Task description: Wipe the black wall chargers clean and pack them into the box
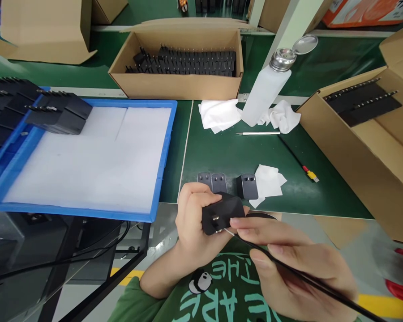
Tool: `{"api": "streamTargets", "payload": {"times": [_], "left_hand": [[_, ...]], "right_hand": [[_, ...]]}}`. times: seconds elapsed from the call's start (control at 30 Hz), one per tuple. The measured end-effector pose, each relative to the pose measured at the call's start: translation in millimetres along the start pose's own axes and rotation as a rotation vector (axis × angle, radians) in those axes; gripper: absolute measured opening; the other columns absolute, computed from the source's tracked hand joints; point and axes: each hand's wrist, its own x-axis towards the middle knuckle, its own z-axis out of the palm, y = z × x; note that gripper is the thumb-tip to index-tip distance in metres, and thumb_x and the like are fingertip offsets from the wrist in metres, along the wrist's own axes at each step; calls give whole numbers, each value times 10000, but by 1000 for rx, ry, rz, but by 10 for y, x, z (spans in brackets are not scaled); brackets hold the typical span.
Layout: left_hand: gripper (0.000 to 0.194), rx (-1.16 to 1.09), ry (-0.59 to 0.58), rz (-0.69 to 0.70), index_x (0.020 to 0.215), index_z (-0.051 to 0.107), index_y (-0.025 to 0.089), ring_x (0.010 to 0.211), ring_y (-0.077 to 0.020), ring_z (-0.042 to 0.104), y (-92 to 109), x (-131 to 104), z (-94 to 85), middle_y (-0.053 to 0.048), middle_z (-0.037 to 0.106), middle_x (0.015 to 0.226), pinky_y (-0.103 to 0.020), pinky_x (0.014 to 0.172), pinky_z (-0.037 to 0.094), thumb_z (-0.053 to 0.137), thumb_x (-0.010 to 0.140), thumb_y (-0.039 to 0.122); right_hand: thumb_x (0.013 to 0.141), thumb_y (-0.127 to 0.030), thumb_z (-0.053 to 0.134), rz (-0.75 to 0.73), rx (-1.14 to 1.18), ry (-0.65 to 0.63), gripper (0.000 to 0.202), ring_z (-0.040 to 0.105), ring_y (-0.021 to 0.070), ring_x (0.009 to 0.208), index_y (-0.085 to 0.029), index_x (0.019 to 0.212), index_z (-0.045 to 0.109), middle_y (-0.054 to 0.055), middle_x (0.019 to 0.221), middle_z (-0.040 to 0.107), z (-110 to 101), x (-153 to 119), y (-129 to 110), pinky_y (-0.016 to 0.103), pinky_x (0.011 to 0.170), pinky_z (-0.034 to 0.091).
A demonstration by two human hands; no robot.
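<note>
Open bench [228,152] lies between a white tool [258,133] and three black adapters [219,182], hemmed by a blue tray [161,165] left, cardboard box [342,165] right and hands [195,223] in front.

Adapter [225,211] right of tray [87,212]

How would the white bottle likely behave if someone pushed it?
The white bottle might tip, being tall and narrow. Its smooth-looking sides could feel slippery. With its metal lid flipped open, any contents might spill; the fill level isn't visible.

My matt plastic adapter [234,206] has shiny metal prongs [216,218]; crumpled paper [286,117] lies by the far edge of the counter [218,152].
</note>
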Motion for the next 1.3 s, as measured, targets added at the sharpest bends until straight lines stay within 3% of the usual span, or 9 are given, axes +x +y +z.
{"api": "streamTargets", "payload": {"times": [0.1,0.5,0.7,0.87,1.3], "left_hand": [[433,-2,3,15,966,551,188,811,-149,593,-11,1,-4,5,547,923,-284,659,511,886,695,233],[417,-6,2,17,962,550,187,808,-153,591,-6,9,3,-4,542,914,-291,649,518,875,703,219],[380,13,-4,9,962,550,212,783,-170,602,9,20,-4,-7,546,898,-321,633,526,855,739,251],[399,-3,1,20,954,554,200,779,-162,597,10,23,3,-5,546,890,-310,631,521,872,721,261],[412,4,-22,24,975,547,193,803,-158,596,-8,-2,14,-1,542,909,-299,663,503,873,731,253]], "right_hand": [[805,76,608,22,-9,88,360,774,232,900,-191,1046,596,42,980,753,36,-31,2,379,762,698],[771,102,621,22,30,101,398,774,238,892,-186,1046,603,45,993,752,53,-28,14,386,772,702],[749,120,623,2,13,-47,449,773,250,911,-195,1068,595,50,1019,762,-37,39,13,399,784,702],[747,127,600,6,32,105,402,777,239,868,-178,1008,613,43,969,759,37,27,3,381,754,703],[770,98,596,14,29,103,405,778,242,850,-190,1052,637,53,942,771,41,28,15,387,747,704]]}}
